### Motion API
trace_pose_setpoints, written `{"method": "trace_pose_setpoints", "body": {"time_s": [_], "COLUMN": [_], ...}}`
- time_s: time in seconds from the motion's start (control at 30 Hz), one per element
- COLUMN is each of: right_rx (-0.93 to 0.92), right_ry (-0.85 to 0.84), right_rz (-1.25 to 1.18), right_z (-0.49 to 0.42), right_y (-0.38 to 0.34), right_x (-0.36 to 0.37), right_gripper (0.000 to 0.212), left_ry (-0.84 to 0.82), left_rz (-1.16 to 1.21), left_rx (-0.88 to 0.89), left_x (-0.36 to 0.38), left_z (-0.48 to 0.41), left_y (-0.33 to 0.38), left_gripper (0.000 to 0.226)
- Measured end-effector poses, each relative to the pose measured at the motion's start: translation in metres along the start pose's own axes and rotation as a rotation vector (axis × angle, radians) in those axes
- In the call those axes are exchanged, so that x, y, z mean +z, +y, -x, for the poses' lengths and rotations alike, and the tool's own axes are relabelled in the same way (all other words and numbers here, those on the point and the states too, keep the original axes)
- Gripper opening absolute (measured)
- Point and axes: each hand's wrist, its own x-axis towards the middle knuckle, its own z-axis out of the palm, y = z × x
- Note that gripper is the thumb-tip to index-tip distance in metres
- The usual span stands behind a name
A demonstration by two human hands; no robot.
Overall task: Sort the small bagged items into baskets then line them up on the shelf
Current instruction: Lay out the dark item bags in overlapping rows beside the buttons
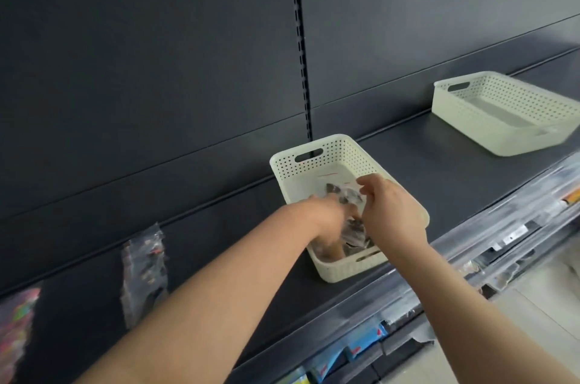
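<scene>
Both forearms reach over the dark shelf [439, 160] into the near cream basket [314, 160]. Left hand [326, 220] is curled down among clear small bags [356, 236] inside; its fingers are hidden. Right hand [392, 208] pinches one clear bag [343, 193], fingers narrowed on it, above the basket. A second basket [502, 113] sits well apart to the right.

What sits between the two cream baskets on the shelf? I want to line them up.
Nothing: in the head view, only bare dark shelf separates the near basket from the far basket.
</scene>
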Motion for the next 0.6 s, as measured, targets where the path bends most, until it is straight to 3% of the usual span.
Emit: {"method": "trace_pose_setpoints", "body": {"time_s": [0.07,0.2,0.37,0.6], "right_rx": [0.006,0.007,0.0,-0.092], "right_ry": [0.007,-0.017,-0.047,0.035], "right_rz": [-0.006,-0.012,-0.067,-0.206], "right_z": [-0.001,-0.004,-0.005,-0.001], "right_y": [0.001,0.005,0.005,-0.023], "right_x": [0.001,0.004,0.001,-0.005], "right_gripper": [0.049,0.049,0.049,0.042], "left_ry": [0.033,0.235,0.458,0.618], "left_rz": [-0.047,0.041,0.453,1.023], "left_rx": [-0.027,-0.027,-0.076,-0.107], "left_x": [0.006,0.007,0.001,-0.002], "left_z": [-0.006,-0.013,-0.008,0.015], "left_y": [0.005,0.0,-0.014,-0.043], "left_gripper": [0.072,0.035,0.026,0.015]}}
